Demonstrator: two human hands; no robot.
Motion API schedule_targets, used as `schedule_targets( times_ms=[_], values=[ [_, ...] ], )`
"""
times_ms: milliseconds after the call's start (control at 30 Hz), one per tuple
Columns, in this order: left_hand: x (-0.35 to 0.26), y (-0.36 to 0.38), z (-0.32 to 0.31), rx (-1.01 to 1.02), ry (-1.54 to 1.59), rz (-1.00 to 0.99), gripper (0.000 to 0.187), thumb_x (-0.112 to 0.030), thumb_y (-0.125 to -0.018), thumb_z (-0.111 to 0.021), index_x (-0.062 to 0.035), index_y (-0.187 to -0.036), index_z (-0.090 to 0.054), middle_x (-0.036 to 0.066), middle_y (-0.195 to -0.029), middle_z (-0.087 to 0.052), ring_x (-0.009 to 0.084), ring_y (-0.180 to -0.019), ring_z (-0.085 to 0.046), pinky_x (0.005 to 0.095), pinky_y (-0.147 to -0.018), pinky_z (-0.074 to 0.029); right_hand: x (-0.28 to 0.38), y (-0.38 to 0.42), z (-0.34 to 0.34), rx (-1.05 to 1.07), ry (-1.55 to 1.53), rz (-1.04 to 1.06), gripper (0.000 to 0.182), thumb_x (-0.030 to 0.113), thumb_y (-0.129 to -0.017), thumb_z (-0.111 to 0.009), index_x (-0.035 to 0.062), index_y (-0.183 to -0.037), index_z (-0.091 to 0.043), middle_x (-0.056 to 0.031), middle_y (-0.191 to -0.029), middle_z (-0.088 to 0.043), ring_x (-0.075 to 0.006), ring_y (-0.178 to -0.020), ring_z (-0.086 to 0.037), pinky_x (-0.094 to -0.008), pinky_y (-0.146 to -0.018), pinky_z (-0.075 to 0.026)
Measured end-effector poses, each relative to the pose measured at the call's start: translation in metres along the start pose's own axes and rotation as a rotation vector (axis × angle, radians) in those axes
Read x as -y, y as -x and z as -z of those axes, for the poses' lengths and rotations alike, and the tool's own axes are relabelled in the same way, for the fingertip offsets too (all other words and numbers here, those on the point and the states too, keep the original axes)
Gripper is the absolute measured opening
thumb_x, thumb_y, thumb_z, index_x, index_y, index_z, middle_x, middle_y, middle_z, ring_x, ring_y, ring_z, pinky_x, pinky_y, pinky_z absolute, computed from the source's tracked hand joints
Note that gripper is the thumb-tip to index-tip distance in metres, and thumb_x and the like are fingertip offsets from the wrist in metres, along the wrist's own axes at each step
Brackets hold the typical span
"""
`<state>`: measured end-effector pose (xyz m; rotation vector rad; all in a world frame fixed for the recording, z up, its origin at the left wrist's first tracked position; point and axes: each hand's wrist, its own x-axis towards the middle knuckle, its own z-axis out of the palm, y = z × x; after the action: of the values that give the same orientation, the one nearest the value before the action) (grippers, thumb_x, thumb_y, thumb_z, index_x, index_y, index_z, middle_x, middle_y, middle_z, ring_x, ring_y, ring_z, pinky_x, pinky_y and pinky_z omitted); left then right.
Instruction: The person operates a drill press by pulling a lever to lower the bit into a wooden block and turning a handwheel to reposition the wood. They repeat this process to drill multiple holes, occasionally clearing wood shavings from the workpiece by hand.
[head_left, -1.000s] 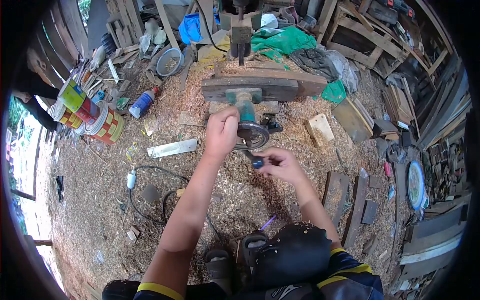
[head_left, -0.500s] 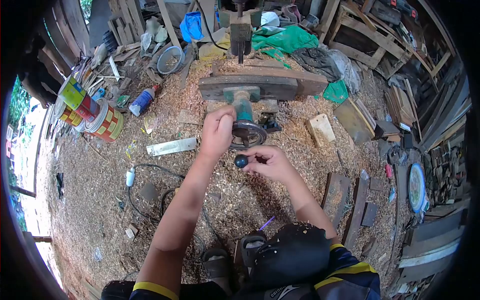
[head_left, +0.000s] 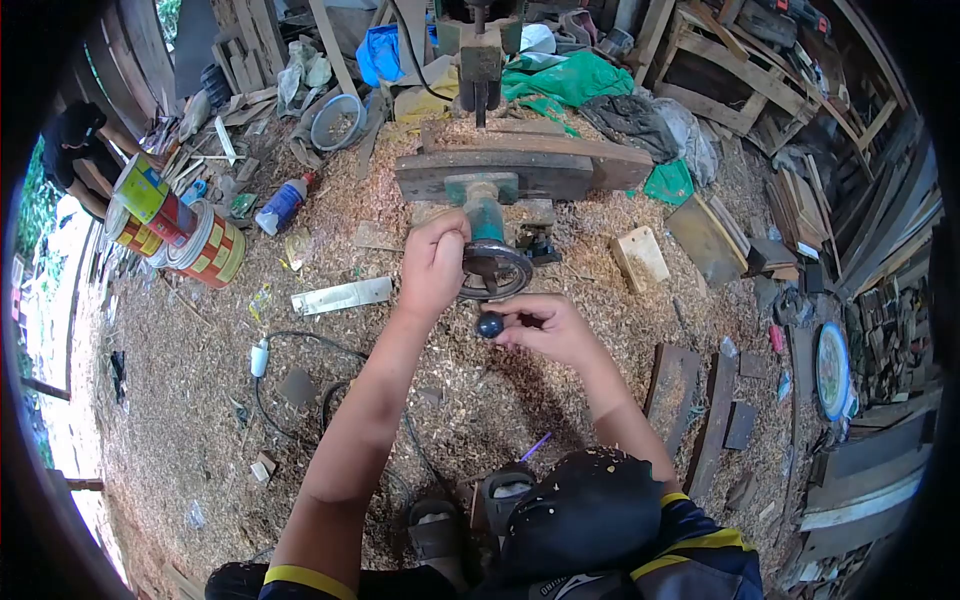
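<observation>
My left hand [head_left: 436,262] is closed at the left rim of a dark metal handwheel [head_left: 522,280]; its fingertips are hidden. Below the wheel, my right hand [head_left: 548,328] pinches a shiny black ball knob [head_left: 490,325] between thumb and fingers. What the knob is fixed to cannot be made out. Behind the wheel is a green vise screw housing [head_left: 486,218]. Past it, a long dark wooden board [head_left: 555,175] lies crosswise against the vise jaw. Above the board hangs a machine's square metal chisel [head_left: 481,100].
Wood shavings [head_left: 200,380] cover the ground. Paint cans [head_left: 215,250] and a blue spray bottle [head_left: 281,207] stand left, near a bending person [head_left: 78,150]. A wood block [head_left: 640,257] and dark planks [head_left: 672,390] lie right. A black cable [head_left: 300,335] runs by my left arm.
My right hand and the black knob have shifted slightly right and down. My left hand stays at the handwheel. The person at far left shows more clearly, leaning toward the cans.
</observation>
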<state>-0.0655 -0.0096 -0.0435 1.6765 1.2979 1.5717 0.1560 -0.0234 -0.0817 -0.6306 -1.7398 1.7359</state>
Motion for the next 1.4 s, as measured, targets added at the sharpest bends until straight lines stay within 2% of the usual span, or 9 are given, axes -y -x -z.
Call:
schedule_targets(
  times_ms=[100,367,467,600,800,1033,1233,1300,1400],
  values=[
    [0.001,0.0,0.0,0.003,-0.019,-0.013,0.016,-0.008,-0.088,-0.044,0.0036,-0.078,-0.048,0.012,-0.071,-0.048,0.0207,-0.067,-0.049,0.0359,-0.064,-0.042,-0.003,0.006,0.006,-0.019,-0.07,-0.043,0.042,-0.004,-0.088,-0.077,0.0032,-0.129,-0.073,-0.0033,-0.103,-0.077,-0.0093,-0.088,-0.07,-0.0248,-0.076,-0.054],
    [-0.002,-0.001,0.001,-0.016,-0.015,-0.041,0.015,-0.008,-0.087,-0.044,0.0044,-0.078,-0.049,0.014,-0.072,-0.048,0.0239,-0.068,-0.049,0.0367,-0.066,-0.042,0.001,-0.006,-0.012,-0.018,0.099,0.03,0.039,0.001,-0.089,-0.079,0.0073,-0.127,-0.074,0.0006,-0.089,-0.072,-0.0069,-0.076,-0.06,-0.0243,-0.073,-0.052],
    [-0.002,-0.001,0.001,-0.018,-0.023,-0.047,0.015,-0.007,-0.086,-0.044,0.0045,-0.078,-0.049,0.013,-0.072,-0.048,0.0238,-0.069,-0.049,0.0368,-0.066,-0.042,0.001,0.005,-0.006,-0.074,-0.023,-0.03,0.038,0.003,-0.089,-0.08,0.0093,-0.127,-0.075,0.0011,-0.089,-0.071,-0.0062,-0.077,-0.06,-0.0245,-0.071,-0.05],
    [-0.002,0.0,0.0,-0.022,-0.016,-0.043,0.015,-0.007,-0.086,-0.044,0.0043,-0.078,-0.049,0.013,-0.072,-0.049,0.0237,-0.068,-0.049,0.0367,-0.066,-0.043,-0.004,0.002,-0.011,-0.085,0.037,-0.004,0.039,0.004,-0.089,-0.081,0.0102,-0.127,-0.075,0.002,-0.092,-0.071,-0.0055,-0.079,-0.06,-0.024,-0.072,-0.05],
    [-0.003,0.001,0.0,-0.038,-0.027,-0.024,0.015,-0.007,-0.086,-0.044,0.0039,-0.078,-0.05,0.013,-0.072,-0.049,0.0227,-0.068,-0.05,0.0362,-0.065,-0.042,-0.005,0.003,-0.016,-0.068,0.051,0.008,0.044,-0.003,-0.089,-0.078,0.0085,-0.131,-0.073,0.0013,-0.091,-0.07,-0.0054,-0.08,-0.063,-0.0239,-0.073,-0.052],
    [-0.001,0.002,-0.001,-0.05,-0.02,-0.031,0.015,-0.007,-0.087,-0.044,0.004,-0.078,-0.049,0.013,-0.071,-0.048,0.0221,-0.067,-0.049,0.0361,-0.065,-0.042,-0.003,-0.001,-0.027,-0.105,0.059,-0.005,0.042,0.0,-0.089,-0.078,0.0086,-0.129,-0.074,0.0003,-0.095,-0.07,-0.0054,-0.08,-0.061,-0.023,-0.073,-0.05],
    [0.0,0.001,-0.003,-0.077,-0.024,-0.059,0.017,-0.009,-0.087,-0.044,0.0039,-0.077,-0.048,0.013,-0.07,-0.048,0.0233,-0.067,-0.05,0.0371,-0.064,-0.041,0.001,0.004,-0.026,-0.147,0.154,0.029,0.043,0.002,-0.089,-0.08,0.0068,-0.13,-0.071,0.0025,-0.088,-0.065,-0.0048,-0.079,-0.059,-0.0238,-0.073,-0.049],
    [0.001,0.001,-0.004,-0.085,-0.018,-0.064,0.017,-0.009,-0.087,-0.044,0.0039,-0.077,-0.048,0.013,-0.07,-0.048,0.0234,-0.066,-0.05,0.0374,-0.064,-0.041,0.005,-0.001,-0.035,-0.126,0.13,0.048,0.037,0.01,-0.089,-0.083,0.0096,-0.124,-0.072,0.0033,-0.081,-0.065,-0.0055,-0.075,-0.057,-0.024,-0.069,-0.048],
    [-0.001,0.003,-0.001,-0.039,-0.014,-0.039,0.018,-0.009,-0.092,-0.041,0.001,-0.077,-0.045,0.008,-0.074,-0.045,0.0186,-0.074,-0.045,0.0337,-0.07,-0.04,0.007,0.005,-0.03,-0.136,0.116,0.016,0.035,0.01,-0.089,-0.083,0.0075,-0.122,-0.072,0.0032,-0.082,-0.065,-0.0053,-0.075,-0.057,-0.0237,-0.07,-0.048]
  ],
)
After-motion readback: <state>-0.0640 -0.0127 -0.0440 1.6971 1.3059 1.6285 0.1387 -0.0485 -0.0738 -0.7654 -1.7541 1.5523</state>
